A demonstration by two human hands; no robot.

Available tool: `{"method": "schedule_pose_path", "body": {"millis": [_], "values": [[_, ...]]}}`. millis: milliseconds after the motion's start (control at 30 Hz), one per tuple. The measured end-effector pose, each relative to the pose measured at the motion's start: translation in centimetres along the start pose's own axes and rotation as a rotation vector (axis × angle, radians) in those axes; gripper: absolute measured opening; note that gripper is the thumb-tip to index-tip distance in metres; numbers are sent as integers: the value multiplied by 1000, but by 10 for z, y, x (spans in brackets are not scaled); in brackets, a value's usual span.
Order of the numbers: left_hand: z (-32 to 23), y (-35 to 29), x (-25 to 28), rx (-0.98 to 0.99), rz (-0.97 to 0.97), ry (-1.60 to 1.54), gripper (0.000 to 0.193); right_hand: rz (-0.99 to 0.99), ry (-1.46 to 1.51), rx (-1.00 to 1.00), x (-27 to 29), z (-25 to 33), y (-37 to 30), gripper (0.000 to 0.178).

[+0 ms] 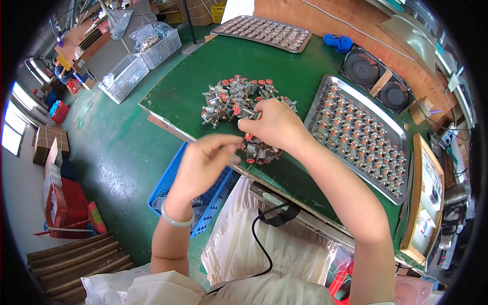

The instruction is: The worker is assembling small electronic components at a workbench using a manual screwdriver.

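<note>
Two hands, one left hand [201, 165] and one right hand [277, 122], are working over one green worktable [173, 96]. Two metal trays [367, 103] are lying on it, along with one heap of red-topped metal fittings [218, 99]; the fittings are overlapping, making their number uncountable. Two round black fan-like units [363, 68], one blue cloth bundle [338, 43] and one wood-framed panel [429, 188] are also showing. Two pale plastic crates [127, 80] and one blue plastic basket [213, 206] are standing lower. One bracelet [176, 219] is circling one wrist.
</note>
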State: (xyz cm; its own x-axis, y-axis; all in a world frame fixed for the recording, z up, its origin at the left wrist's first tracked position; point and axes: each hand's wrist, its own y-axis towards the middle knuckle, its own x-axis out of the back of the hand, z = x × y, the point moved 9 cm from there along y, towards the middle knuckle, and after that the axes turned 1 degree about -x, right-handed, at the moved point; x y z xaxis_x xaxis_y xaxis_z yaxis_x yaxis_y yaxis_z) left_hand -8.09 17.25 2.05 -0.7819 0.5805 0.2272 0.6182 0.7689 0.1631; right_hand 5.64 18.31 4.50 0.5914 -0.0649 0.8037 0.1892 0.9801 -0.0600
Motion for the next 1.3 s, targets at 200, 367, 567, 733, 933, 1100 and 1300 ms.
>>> {"method": "schedule_pose_path", "body": {"millis": [200,367,567,733,933,1100,1300], "values": [[-54,28,13,-637,-316,828,33,59,215,39,-8,-9,8,43],[-56,43,-6,-765,-187,973,33,150,259,-28,-17,-17,15,43],[-47,49,1,-855,-192,915,32,218,344,-28,-21,-12,10,37],[-46,48,1,-880,-260,854,29,109,391,4,-19,-13,11,36],[-47,53,2,-826,-386,787,27,-55,315,1,10,-2,-2,28],[-45,60,2,-638,-325,883,30,-77,256,118,25,19,-39,28],[-63,43,-39,-635,-65,917,52,-406,141,706,52,20,-110,22]]}}
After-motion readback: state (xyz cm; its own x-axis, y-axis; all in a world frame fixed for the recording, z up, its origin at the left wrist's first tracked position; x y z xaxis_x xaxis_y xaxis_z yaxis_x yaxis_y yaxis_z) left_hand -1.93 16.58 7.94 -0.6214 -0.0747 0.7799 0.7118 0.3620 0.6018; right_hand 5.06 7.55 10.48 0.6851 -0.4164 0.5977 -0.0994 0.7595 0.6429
